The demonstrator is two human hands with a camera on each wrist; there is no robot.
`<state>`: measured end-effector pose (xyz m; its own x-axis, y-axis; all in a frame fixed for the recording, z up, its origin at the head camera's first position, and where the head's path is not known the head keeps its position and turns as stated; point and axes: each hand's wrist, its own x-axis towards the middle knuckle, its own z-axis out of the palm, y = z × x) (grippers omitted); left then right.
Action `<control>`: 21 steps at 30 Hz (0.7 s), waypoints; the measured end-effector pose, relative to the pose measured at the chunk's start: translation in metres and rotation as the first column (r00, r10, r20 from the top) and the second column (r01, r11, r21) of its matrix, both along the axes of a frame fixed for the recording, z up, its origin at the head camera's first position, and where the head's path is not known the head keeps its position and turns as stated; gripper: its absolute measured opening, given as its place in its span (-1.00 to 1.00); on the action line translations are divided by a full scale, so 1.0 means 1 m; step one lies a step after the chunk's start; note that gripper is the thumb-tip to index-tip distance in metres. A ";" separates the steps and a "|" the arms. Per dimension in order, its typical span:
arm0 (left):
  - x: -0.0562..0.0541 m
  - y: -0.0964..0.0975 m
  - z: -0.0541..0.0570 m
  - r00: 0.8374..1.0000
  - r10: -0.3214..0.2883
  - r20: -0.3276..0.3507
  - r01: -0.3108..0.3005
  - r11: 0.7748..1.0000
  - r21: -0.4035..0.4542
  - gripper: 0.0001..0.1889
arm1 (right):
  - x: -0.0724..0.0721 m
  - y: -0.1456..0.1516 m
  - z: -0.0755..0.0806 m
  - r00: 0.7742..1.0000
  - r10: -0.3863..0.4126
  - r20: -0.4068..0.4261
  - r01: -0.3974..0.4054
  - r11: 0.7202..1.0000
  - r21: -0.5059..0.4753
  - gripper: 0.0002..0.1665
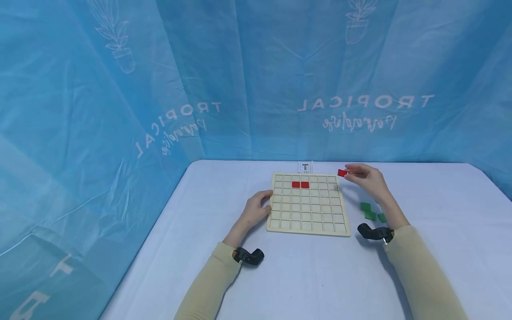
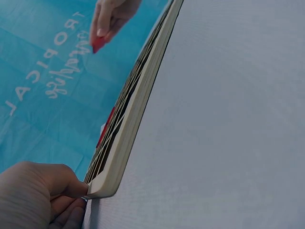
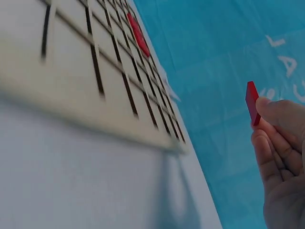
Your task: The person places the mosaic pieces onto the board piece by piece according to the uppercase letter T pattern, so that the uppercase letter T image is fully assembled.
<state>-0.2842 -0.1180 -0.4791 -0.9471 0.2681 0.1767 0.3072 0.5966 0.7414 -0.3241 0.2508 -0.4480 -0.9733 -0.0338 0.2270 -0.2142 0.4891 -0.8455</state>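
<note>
A pale grid board [image 1: 308, 232] lies on the table with two red square tiles [image 1: 300, 185] side by side in cells near its far edge. My left hand [image 1: 256, 209] holds the board's left edge, and in the left wrist view its thumb [image 2: 71, 186] lies against the rim, with the fingers curled beside it. Beyond the board's far right corner, my right hand [image 1: 368, 180] pinches another red tile [image 3: 252, 102] between thumb and fingers, raised above the table. Several green tiles [image 1: 370, 215] lie loose to the right of the board, near the right wrist.
A small pattern card [image 1: 305, 167] with a red and green figure sits just behind the board. The white-covered table [image 1: 280, 284] ends at a blue printed curtain [image 1: 276, 129] at the back and left. Each wrist wears a black camera mount [image 1: 250, 257].
</note>
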 end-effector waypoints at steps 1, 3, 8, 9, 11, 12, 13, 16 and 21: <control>0.000 0.000 0.000 1.000 0.000 0.002 0.000 1.000 -0.001 -0.46 | -0.002 -0.006 0.001 1.000 0.019 0.001 -0.019 1.000 -0.008 -0.33; -0.001 0.000 -0.001 1.000 0.000 0.003 0.000 1.000 0.004 -0.46 | -0.004 -0.019 0.005 0.999 0.047 0.008 -0.046 0.998 -0.031 -0.39; -0.001 0.001 0.000 1.000 0.000 0.006 0.000 1.000 0.007 -0.45 | 0.005 -0.050 0.026 0.992 0.119 0.031 -0.117 0.991 -0.072 -0.54; 0.000 0.001 0.000 1.000 0.002 0.009 -0.002 1.000 0.005 -0.45 | 0.006 -0.054 0.028 0.990 0.137 0.031 -0.134 0.988 -0.082 -0.56; 0.000 0.002 0.000 1.000 0.004 0.013 -0.005 1.000 0.006 -0.45 | 0.004 -0.060 0.026 0.988 0.153 0.029 -0.149 0.984 -0.094 -0.57; 0.000 0.002 0.000 1.000 0.006 0.013 -0.006 1.000 0.006 -0.45 | 0.000 -0.061 0.022 0.987 0.156 0.026 -0.153 0.984 -0.095 -0.56; 0.000 0.002 0.000 1.000 0.007 0.013 -0.007 1.000 0.007 -0.45 | -0.006 -0.061 0.015 0.987 0.160 0.021 -0.158 0.983 -0.099 -0.56; 0.000 0.001 -0.001 1.000 0.008 0.007 -0.008 1.000 0.012 -0.46 | -0.016 -0.062 0.001 0.987 0.161 0.018 -0.158 0.983 -0.092 -0.56; 0.000 0.000 0.000 1.000 0.013 0.001 -0.013 1.000 0.011 -0.46 | -0.021 -0.066 -0.011 0.986 0.160 0.034 -0.159 0.986 -0.048 -0.62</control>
<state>-0.2842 -0.1180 -0.4796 -0.9506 0.2539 0.1786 0.2988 0.5924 0.7482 -0.3450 0.1844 -0.4587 -0.9641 -0.1798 0.1955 -0.2543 0.4121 -0.8749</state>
